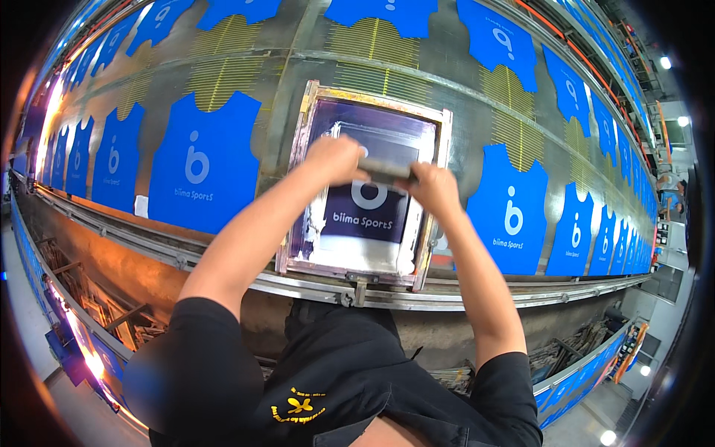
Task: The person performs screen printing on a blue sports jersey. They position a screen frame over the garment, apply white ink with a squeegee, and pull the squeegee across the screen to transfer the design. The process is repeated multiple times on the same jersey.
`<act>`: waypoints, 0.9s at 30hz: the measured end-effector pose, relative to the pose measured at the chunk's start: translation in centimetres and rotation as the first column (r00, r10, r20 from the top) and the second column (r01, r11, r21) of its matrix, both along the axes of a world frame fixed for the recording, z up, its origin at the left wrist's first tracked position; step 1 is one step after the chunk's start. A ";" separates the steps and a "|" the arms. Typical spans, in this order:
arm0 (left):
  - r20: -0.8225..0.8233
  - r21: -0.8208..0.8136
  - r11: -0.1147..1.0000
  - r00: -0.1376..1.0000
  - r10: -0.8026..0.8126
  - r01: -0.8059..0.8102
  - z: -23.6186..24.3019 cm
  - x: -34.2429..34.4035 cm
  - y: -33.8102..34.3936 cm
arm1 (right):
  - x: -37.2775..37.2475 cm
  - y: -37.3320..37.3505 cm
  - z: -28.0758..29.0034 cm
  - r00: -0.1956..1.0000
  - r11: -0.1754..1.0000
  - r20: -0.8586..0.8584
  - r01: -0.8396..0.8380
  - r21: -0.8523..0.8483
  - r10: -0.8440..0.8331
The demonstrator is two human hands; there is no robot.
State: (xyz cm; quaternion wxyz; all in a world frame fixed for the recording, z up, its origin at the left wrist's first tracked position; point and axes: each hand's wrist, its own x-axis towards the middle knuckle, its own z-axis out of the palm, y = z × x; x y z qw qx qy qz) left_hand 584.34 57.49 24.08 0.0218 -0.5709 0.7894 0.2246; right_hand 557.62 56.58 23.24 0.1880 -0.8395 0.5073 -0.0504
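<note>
My left hand and my right hand are closed on opposite ends of a dark squeegee. It lies crosswise within a screen printing frame, over the dark mesh. Part of the stencil's round emblem and a line of lettering show on the near side of the squeegee. White ink covers the near end of the mesh and smears its sides. The frame rests on the long printing table, its near edge at a metal rail clamp.
Blue shirt panels with pale emblems lie along the table, one left and one right of the frame. Yellow-striped patches show between rows. A metal rail runs along the near edge. Bright orange light glows at the left.
</note>
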 end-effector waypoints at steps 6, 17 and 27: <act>-0.012 -0.109 0.990 0.996 0.087 -0.088 -1.3 0.8 -9.4 | 3.0 -9.2 -2.2 0.994 0.987 -0.003 0.110 -0.119 -0.111; -0.180 -0.218 0.964 0.977 0.116 -0.154 -3.3 -2.1 17.2 | 0.0 16.1 -2.8 0.975 0.978 0.221 0.052 -0.203 -0.006; -0.073 -0.053 0.989 0.988 0.135 -0.139 -0.9 0.8 -7.6 | 2.0 -8.6 -1.1 0.998 0.995 0.017 0.063 -0.074 -0.062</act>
